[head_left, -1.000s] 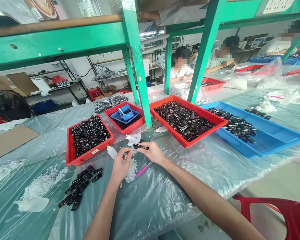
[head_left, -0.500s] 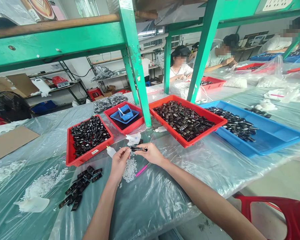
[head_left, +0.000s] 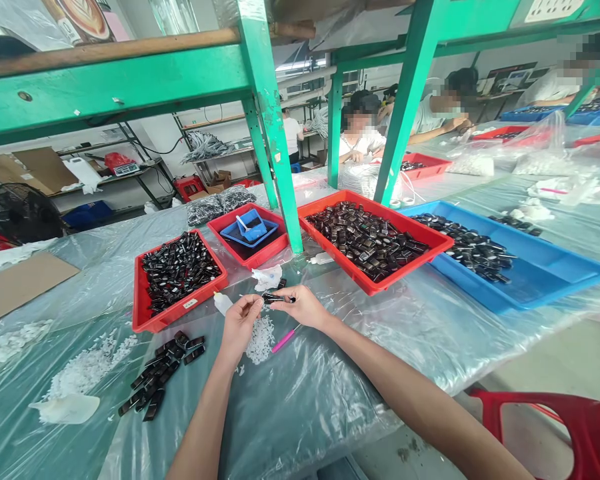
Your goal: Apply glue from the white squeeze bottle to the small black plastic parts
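Pinching a black part [head_left: 273, 298], the right hand [head_left: 306, 307] holds it near white pieces [head_left: 261, 341]; the left hand [head_left: 240, 323] meets its end, grip indeterminable.

On the nearer worktop [head_left: 350, 380] lay three red trays [head_left: 180, 313], two white bottles [head_left: 223, 303], one pink-handled tool [head_left: 283, 341], one cardboard sheet [head_left: 25, 288] and one loose black-piece heap [head_left: 169, 349].
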The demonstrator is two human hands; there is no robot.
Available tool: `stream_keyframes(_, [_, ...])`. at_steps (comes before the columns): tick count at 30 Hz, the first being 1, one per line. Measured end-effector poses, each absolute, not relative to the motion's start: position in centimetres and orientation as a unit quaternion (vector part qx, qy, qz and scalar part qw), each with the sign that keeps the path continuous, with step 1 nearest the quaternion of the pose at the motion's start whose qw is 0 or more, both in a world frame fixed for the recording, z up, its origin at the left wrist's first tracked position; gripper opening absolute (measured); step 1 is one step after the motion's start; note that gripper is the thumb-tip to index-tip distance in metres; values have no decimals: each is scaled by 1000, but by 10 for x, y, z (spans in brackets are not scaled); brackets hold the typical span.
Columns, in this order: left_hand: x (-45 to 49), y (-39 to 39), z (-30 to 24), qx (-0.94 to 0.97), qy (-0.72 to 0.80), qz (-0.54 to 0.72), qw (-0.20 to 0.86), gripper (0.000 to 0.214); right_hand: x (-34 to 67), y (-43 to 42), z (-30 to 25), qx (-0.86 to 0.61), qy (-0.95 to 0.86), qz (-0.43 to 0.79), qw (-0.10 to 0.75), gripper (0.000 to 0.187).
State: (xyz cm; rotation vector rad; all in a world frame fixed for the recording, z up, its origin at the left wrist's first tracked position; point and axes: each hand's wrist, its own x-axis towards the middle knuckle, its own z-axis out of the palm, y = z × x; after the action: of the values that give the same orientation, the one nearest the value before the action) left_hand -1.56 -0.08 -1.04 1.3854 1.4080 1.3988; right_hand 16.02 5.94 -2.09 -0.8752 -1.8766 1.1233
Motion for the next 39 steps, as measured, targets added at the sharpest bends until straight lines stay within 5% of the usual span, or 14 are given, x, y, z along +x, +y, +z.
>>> stream_keyframes(16, [-20, 0, -9, 508, 540, 544, 392, 39, 162, 58, -17, -291, -725, 501, 373, 39])
stream_keyframes(23, [-11, 0, -17, 533, 544, 561, 326, 38, 156, 57, -17, -286, -686, 522, 418, 35])
stream_keyframes(32, [-8, -3, -13, 443, 577, 625, 281, 36, 155, 38, 2, -287, -426, 809, 286, 42])
stream_keyframes(39, [-1, -9, -8, 564, 560, 535, 287, 28, 152, 40, -1, -295, -302, 866, 268, 40])
